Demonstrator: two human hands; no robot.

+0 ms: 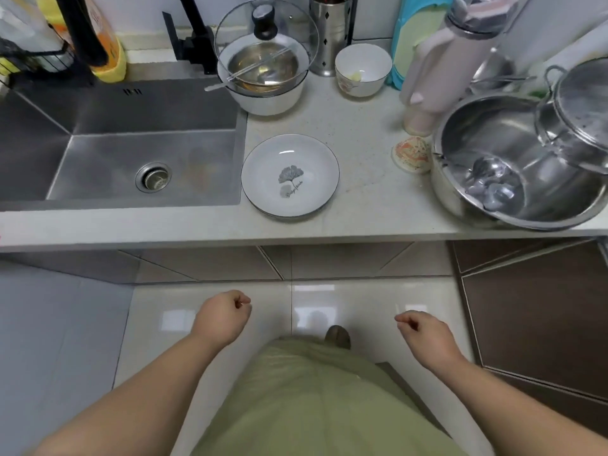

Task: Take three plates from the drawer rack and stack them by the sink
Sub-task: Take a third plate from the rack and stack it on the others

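Hanging below the counter, your left hand (223,315) and right hand (424,335) are curling into loose, empty fists; white plates (290,175) are sitting stacked beside the sink (98,143).

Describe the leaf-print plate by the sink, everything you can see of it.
The plate is round, shallow and white, apparently glazed ceramic, with a thin dark line around its rim and a grey fan-shaped leaf print with small script in the well. It sits flat and upright on the pale countertop, just right of the steel sink, near the counter's front edge. A second rim shows beneath its lower edge, so it seems stacked on another plate. It looks empty and clean. Neither hand touches it.
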